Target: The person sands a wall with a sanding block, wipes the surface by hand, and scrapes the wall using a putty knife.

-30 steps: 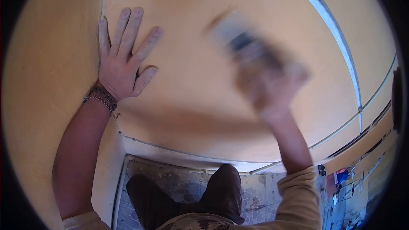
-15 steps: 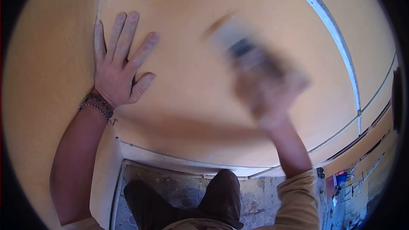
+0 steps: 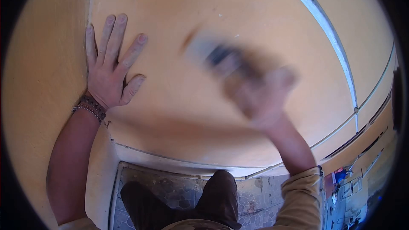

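Note:
My left hand [image 3: 107, 79] lies flat on the orange-painted wall [image 3: 166, 81] with its fingers spread, close to the inside corner. The fingers look dusty, and bracelets [image 3: 91, 105] circle the wrist. My right hand [image 3: 257, 96], smeared by motion, is wrapped round a putty knife [image 3: 203, 47] with a wide pale blade and a dark part near the handle. Its blade points up and left, at or close to the wall's surface; contact is too blurred to confirm. Most of the handle is hidden in the fist.
A pale curved strip [image 3: 328, 30] crosses the wall at the right. Below are my legs [image 3: 217, 196] and a patterned tile floor [image 3: 260, 196] along the wall's base. Farther off at the lower right, several small items [image 3: 340, 175] are indistinct.
My right hand and the putty knife have shifted left and slightly down. My left hand stays spread on the wall, while the whole view has moved a little.

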Tool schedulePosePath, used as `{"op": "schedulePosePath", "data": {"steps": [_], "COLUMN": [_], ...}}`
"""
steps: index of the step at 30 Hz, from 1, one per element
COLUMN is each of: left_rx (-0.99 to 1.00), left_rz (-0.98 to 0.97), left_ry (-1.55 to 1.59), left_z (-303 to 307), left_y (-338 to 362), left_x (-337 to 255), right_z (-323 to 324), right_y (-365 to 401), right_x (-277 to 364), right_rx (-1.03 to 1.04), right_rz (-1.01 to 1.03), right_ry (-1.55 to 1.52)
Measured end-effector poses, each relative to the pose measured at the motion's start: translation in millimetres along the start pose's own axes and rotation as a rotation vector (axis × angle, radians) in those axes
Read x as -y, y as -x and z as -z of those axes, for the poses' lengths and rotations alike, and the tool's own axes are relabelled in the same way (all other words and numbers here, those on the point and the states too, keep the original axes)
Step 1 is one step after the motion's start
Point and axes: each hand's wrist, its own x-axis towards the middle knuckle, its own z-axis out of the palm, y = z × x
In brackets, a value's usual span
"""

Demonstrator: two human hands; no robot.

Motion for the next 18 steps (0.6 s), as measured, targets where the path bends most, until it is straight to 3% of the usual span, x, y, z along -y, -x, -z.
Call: {"op": "schedulePosePath", "data": {"steps": [6,9,13,14,15,17,18], "left_rx": [0.014,0.004,0.021,0.023,0.020,0.033,-0.003], "left_rz": [-0.015,-0.005,0.012,0.023,0.019,0.034,0.073], "left_ry": [0.012,0.012,0.039,0.055,0.049,0.059,0.093], "left_z": [3,2,4,4,4,4,2], "left_y": [-2,2,-1,0,-3,1,5], "left_x": [-1,0,-2,-2,1,-1,-7], "right_z": [-12,12,5,4,4,13,4], "right_y": [13,-34,-50,-52,-58,-89,-79], "right_x": [4,-22,-7,-17,-39,-51,-47], "right_rx": [0.062,0.022,-0.027,-0.048,-0.092,-0.163,-0.128], "right_rz": [-0.196,-0.160,-0.212,-0.135,-0.157,-0.399,-0.383], "right_ry": [-0.111,-0.006,0.043,0.004,0.024,0.170,0.186]}}
